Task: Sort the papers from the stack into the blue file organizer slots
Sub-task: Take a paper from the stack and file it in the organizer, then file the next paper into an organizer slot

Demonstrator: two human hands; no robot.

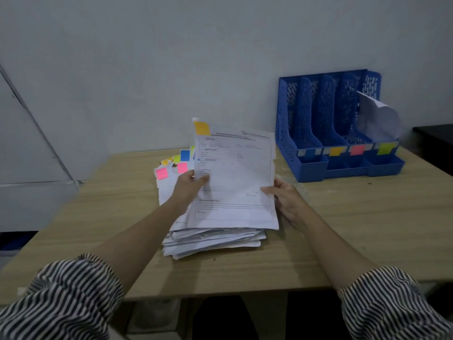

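A printed form with an orange sticky tab [235,177] is lifted at a tilt above the paper stack [213,238] in the middle of the wooden table. My left hand [190,186] pinches its left edge, thumb on top. My right hand [285,195] holds its right edge, thumb on the sheet. More sheets with pink, blue, green and yellow tabs [175,164] fan out behind the stack on the left. The blue file organizer [308,123] stands at the back right. Its slots carry blue, orange, pink and green labels. A curled sheet [378,116] leans in the rightmost, green-labelled slot.
The table [367,229] backs onto a pale wall. A dark object [434,141] sits beyond the table's right edge. A grey panel [29,148] stands to the left. My striped sleeves fill the lower corners.
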